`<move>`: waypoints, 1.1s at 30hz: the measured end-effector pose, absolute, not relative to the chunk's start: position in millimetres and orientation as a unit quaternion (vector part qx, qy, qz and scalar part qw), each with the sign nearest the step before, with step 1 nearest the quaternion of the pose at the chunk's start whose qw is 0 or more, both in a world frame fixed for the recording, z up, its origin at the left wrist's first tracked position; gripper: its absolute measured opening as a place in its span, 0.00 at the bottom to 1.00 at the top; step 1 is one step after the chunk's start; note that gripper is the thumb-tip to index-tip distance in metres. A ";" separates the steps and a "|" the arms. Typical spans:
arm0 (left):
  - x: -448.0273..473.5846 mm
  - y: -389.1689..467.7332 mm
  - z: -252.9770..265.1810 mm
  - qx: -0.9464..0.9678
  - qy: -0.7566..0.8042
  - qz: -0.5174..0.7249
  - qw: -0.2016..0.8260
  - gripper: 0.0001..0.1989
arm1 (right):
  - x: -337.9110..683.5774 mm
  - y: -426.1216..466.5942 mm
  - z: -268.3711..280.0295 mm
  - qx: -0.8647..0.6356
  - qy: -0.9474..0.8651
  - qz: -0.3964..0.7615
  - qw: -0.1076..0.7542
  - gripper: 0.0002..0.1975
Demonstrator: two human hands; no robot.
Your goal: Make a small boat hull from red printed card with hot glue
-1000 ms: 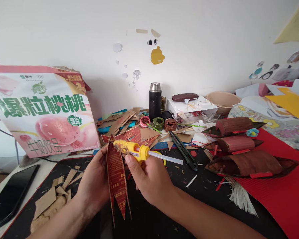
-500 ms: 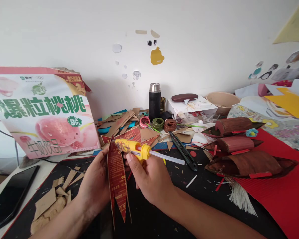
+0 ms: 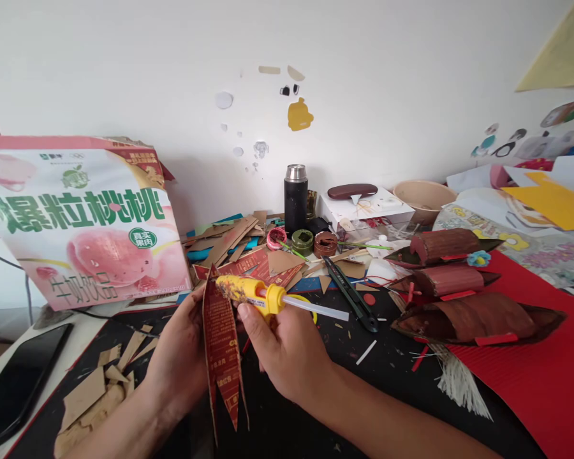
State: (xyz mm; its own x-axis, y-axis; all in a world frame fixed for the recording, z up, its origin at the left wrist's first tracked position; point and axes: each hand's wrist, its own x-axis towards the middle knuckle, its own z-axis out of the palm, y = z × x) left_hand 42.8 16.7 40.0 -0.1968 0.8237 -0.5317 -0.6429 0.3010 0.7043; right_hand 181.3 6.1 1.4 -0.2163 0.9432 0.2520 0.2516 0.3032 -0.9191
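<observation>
Over the black mat, red cardboard is grasped by the left hand, the glue gun by the right hand; gluing appears underway; steady alignment seems required

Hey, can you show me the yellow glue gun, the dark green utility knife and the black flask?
Yellow glue gun [image 3: 274, 298]: head view, rear of its body.
Dark green utility knife [image 3: 351, 294]: head view, mid-handle.
Black flask [image 3: 295, 207]: head view, middle of its body.
</observation>
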 end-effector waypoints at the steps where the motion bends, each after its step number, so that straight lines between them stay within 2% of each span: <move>1: 42.6 16.7 40.2 0.090 0.504 0.586 0.628 0.21 | 181.3 6.2 1.5 -0.444 -0.674 0.391 0.443 0.22; 11: 39.3 17.5 37.5 0.092 0.494 0.581 0.640 0.20 | 180.8 7.2 3.2 -0.437 -0.669 0.408 0.441 0.24; 33: 42.7 17.5 43.6 0.099 0.493 0.588 0.634 0.23 | 178.2 6.5 -4.1 -0.435 -0.674 0.391 0.450 0.19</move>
State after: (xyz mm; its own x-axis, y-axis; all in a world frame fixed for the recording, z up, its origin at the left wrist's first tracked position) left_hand 42.7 17.5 43.6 -0.1763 0.8433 -0.5077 -0.6474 0.2891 0.7052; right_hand 178.2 6.5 -4.1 -0.2162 0.9393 0.2665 0.2345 0.3149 -0.9197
